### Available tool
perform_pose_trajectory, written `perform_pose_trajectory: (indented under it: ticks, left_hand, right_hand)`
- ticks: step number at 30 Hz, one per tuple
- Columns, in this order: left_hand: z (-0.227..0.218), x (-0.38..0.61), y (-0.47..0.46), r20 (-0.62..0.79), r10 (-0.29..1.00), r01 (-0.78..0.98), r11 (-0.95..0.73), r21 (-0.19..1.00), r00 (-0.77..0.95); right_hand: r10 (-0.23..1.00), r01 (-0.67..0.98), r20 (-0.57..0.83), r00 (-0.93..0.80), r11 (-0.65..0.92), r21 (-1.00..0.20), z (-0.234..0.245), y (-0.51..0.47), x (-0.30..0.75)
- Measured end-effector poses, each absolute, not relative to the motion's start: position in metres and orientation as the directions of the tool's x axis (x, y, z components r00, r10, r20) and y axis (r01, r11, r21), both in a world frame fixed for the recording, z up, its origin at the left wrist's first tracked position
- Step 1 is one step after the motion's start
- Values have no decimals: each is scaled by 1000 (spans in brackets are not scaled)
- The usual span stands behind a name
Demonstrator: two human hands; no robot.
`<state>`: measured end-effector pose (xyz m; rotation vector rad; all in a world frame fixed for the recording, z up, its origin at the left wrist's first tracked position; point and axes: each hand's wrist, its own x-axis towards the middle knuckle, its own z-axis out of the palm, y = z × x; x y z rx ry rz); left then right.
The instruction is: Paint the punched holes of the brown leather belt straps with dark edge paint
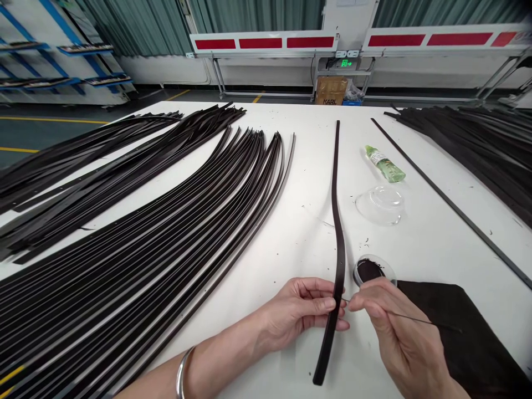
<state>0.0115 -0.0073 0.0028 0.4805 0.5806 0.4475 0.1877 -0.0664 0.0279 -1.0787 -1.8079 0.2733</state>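
Our left grip (301,313) pinches a leather belt strap (337,260); our right grip (399,327) is shut on a thin wire (419,320) at 3 o'clock.

This is a belt-making workshop: a white worktable (299,233) carries rows of dark leather straps (124,299), with blue storage racks (54,61) beyond its far left corner and a green exit sign (346,63) past its far edge.

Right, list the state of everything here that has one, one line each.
Left hand, pinching the belt strap
Right hand, holding a thin wire tool to the strap's edge
Belt strap, curved in an S
Small dish, open, black paste inside
Clear plastic lid, lying apart from the dish
Green bottle, on its side
Black cloth, spread flat
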Motion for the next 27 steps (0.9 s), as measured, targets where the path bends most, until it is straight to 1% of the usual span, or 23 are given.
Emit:
perform_pose_trajectory:
  ticks: [3,5,7,9,10,11,12,15,17,24,27]
  left_hand:
    - [3,12,-7,-402,526,-266,795,545,750]
    - [3,12,-8,-399,525,-266,795,545,752]
    - [4,11,-8,-393,525,-270,795,543,755]
    - [4,10,-8,-389,531,-284,795,537,753]
    - [5,10,-8,-387,536,-293,795,531,751]
    - [5,10,-8,-382,538,-303,795,525,751]
    - [6,10,-8,-372,538,-311,796,519,756]
    - [7,10,-8,-334,535,-325,793,515,776]
    - [6,10,-8,-318,537,-328,787,523,782]
    - [2,9,-9,-355,558,-332,782,527,750]
    - [2,10,-9,-377,555,-330,791,516,742]
  right_hand:
    - [762,541,633,-139,594,-595,29,-67,188]
    - [787,549,607,-113,558,-622,28,-72,189]
    - [812,554,583,-1,486,-676,27,-79,190]
    - [808,577,563,172,381,-723,25,-86,191]
    - [797,601,564,217,346,-720,25,-88,192]
    - [786,635,581,213,341,-693,24,-89,192]
    - [779,674,608,154,367,-641,24,-88,192]
    - [732,741,673,-110,511,-435,22,-83,193]
    - [721,767,670,-179,529,-364,18,-80,193]
    - [686,781,666,-294,574,-245,10,-81,194]
    - [695,782,660,-286,567,-258,14,-81,190]
